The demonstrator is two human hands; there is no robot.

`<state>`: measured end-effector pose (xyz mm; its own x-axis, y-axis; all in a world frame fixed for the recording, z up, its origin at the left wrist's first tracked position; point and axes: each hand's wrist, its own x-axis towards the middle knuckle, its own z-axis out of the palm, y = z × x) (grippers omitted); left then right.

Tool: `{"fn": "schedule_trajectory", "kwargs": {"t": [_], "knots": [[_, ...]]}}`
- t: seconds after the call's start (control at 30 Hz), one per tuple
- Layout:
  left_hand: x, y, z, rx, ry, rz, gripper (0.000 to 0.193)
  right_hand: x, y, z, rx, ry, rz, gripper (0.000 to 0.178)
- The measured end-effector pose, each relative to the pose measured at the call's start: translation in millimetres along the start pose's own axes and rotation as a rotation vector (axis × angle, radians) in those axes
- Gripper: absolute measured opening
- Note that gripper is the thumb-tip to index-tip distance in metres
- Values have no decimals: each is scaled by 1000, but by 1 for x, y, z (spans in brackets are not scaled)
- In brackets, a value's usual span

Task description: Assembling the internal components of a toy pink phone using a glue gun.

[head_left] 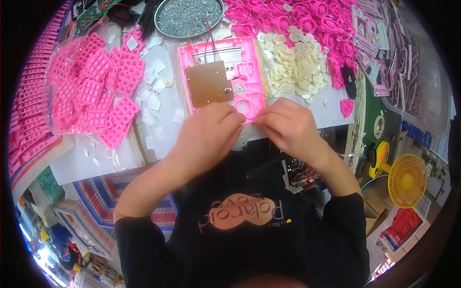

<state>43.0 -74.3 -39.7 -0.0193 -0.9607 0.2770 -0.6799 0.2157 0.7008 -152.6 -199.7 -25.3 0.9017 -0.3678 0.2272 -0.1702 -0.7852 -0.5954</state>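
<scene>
A pink plastic housing [257,72] lies on the table in front of me, its inside facing up. A brown circuit board [207,82] sits in its left part, with several thin coloured wires [211,41] rising at the far end. My left hand [211,132] is closed in a pinch at the housing's near edge, beside a round ring [242,106]. Close to it, my right hand [288,122] pinches at the near right corner, fingertips almost meeting the left ones. A thin wire runs toward the right hand; what either pinch holds is hidden.
Pink button pads [93,91] lie in a pile at the left. Behind the housing stands a round metal tray [189,32] of small metal parts. Cream discs [297,67] and pink ring-shaped parts [297,19] are heaped to the right. A yellow fan [407,180] is beyond the table's right edge.
</scene>
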Motion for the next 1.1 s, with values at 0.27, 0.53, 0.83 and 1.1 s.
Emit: {"fn": "schedule_trajectory", "kwargs": {"t": [0.27,0.53,0.83,1.1], "knots": [[-9,-12,16,61,-11,76,23,-7,26,16,191,48,-90,18],[-8,-13,13,197,-91,208,40,-23,29,24,-6,166,-95,30],[-7,-8,13,266,-194,198,48,2,6,-15,-208,-70,-81,29],[-9,-10,14,145,-138,135,43,134,26,35,-306,-4,260,22]]}}
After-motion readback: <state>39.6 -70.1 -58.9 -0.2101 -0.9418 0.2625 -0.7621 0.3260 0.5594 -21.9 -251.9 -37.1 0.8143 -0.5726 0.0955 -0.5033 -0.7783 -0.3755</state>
